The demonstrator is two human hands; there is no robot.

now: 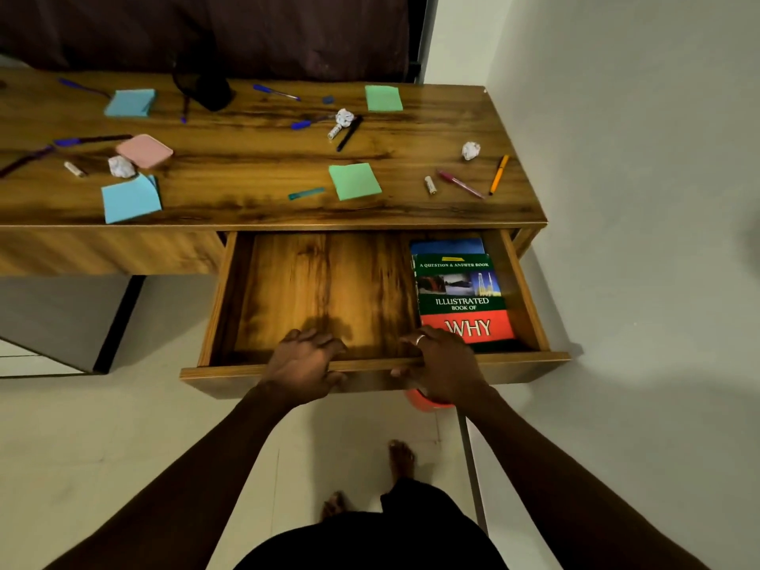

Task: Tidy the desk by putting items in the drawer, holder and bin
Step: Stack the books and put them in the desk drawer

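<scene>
The wooden drawer [320, 281] is pulled out below the desk top [255, 158]. My left hand [304, 364] and my right hand [442, 366] both grip its front edge [246, 370]. A book titled "Illustrated Book of Why" [462, 300] lies in the drawer's right side on a blue book [446, 245]. Green sticky pads [354, 181] [383, 98], blue pads [130, 198] [131, 102], a pink pad [144, 151], crumpled paper balls [470, 150] [344, 117] [121, 166] and several pens [498, 174] [460, 183] are scattered on the desk. A black mesh holder [205, 90] lies tipped at the back.
An orange-red bin [427, 403] shows partly under the drawer front. A white wall closes the right side. Small white tubes [429, 184] [335, 130] [74, 169] and a teal ruler [306, 193] lie on the desk. My bare feet [401, 456] stand on the tiled floor.
</scene>
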